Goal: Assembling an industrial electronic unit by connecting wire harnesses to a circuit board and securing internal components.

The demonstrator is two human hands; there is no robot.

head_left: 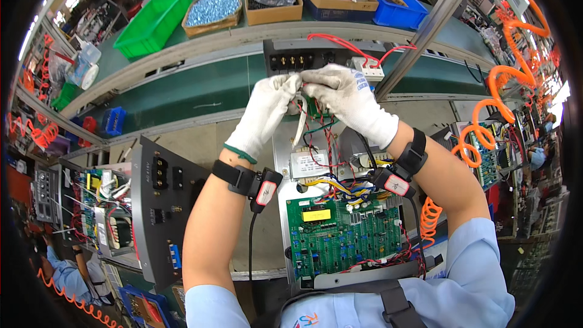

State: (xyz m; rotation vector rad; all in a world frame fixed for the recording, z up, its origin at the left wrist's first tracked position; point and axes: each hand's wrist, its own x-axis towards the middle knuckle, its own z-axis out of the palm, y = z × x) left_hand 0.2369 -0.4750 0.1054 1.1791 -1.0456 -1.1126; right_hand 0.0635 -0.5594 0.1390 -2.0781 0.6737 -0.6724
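Red wires (330,140) run just below the left hand (267,109) and right hand (346,91).

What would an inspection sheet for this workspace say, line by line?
Surface: green strip running across behind the work.
Things at work: green circuit board; labelled metal box beyond it.
Clutter: green bin, cardboard box and blue bin further back.
Hands: left hand and right hand white-gloved, fingertips close together; what lies between them is too small to tell.
Cables: yellow-and-blue wire bundle; black cable beside the left forearm.
Surroundings: orange coiled hose at right; person in blue at lower left.
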